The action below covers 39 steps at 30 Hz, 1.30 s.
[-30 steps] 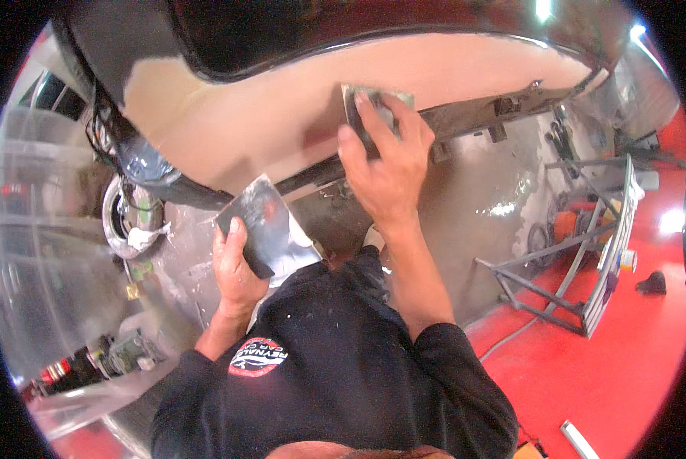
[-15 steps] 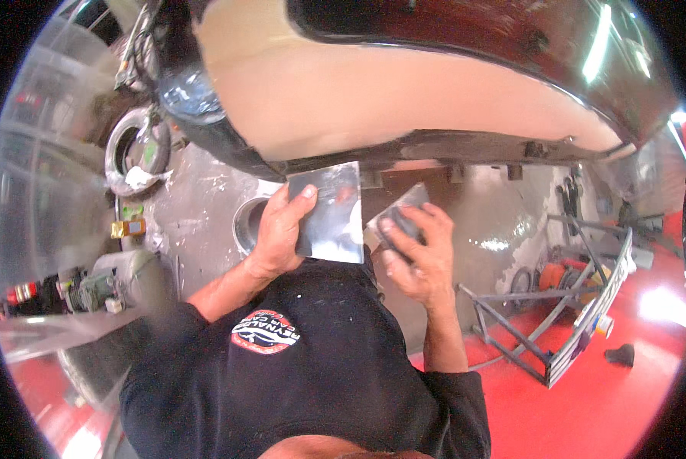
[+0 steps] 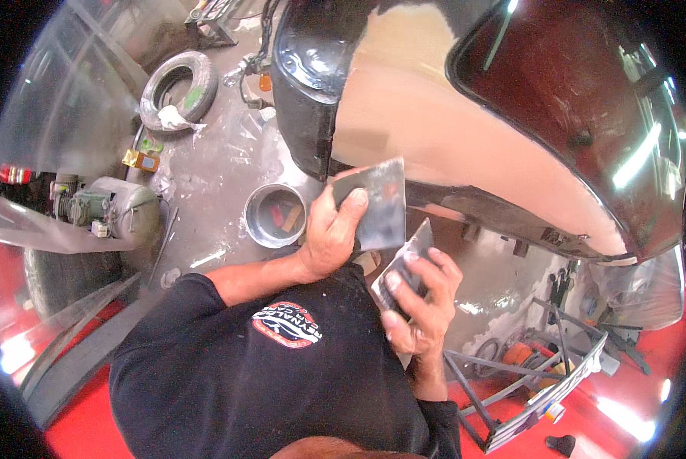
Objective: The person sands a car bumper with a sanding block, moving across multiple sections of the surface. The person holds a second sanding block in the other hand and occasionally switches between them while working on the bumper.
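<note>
My left hand [image 3: 331, 233] grips a thin, flat metal plate [image 3: 383, 210], thumb on top and the other fingers hidden beneath. Just to the right, my right hand [image 3: 429, 302] is closed on a flat grey spreader [image 3: 418, 240], its fingers across the face. The spreader tilts beside the plate's lower right corner; I cannot tell whether they touch. Beyond both hands is a dark car body with a broad beige-pink patch [image 3: 435, 145] along its lower panel. The plate's far edge overlaps the view of the car's lower edge.
A round bucket [image 3: 251, 229] with a few small pieces inside stands left of my left hand. Farther left are a tyre [image 3: 153, 103] and an air compressor [image 3: 133, 214]. At the lower right, a metal frame [image 3: 546, 392] rests on the red floor.
The view has turned, so the car appears farther right and the bucket shows fully. Spreader and plate are closer together, with the spreader tilted more upright. Both grips stay the same.
</note>
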{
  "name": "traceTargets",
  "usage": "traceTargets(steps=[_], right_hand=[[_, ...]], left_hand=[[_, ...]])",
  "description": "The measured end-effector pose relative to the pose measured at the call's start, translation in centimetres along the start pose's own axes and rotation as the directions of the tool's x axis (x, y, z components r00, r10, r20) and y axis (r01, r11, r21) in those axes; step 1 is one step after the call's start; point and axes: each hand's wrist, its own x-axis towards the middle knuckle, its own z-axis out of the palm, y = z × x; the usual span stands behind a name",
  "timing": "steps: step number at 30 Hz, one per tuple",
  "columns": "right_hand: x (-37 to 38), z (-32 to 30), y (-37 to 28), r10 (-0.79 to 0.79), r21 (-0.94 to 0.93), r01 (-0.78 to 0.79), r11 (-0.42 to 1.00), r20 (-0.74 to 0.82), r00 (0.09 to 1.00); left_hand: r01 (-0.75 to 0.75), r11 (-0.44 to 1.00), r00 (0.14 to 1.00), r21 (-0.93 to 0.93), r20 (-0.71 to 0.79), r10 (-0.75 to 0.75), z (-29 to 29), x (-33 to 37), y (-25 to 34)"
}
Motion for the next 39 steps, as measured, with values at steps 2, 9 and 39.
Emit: traceTargets(steps=[2,9,39], right_hand=[[0.2,0.6,-0.2,-0.114,0.106,0.106,0.989,0.077,0.99],[2.2,1.4,2.1,0.068,-0.31,-0.061,0.949,0.011,0.998],[16.7,-2.8,-4.8,-0.396,-0.807,0.456,0.375,0.305,0.866]], left_hand=[[0.415,0.838,0.907,-0.353,0.09,-0.412,-0.7,0.0,-0.4],[0.453,0.757,0.891,-0.471,0.204,-0.406,-5.0,-0.5,2.0],[-0.11,0.906,0.833,-0.408,-0.535,-0.14,-18.8,-6.5,-2.0]])
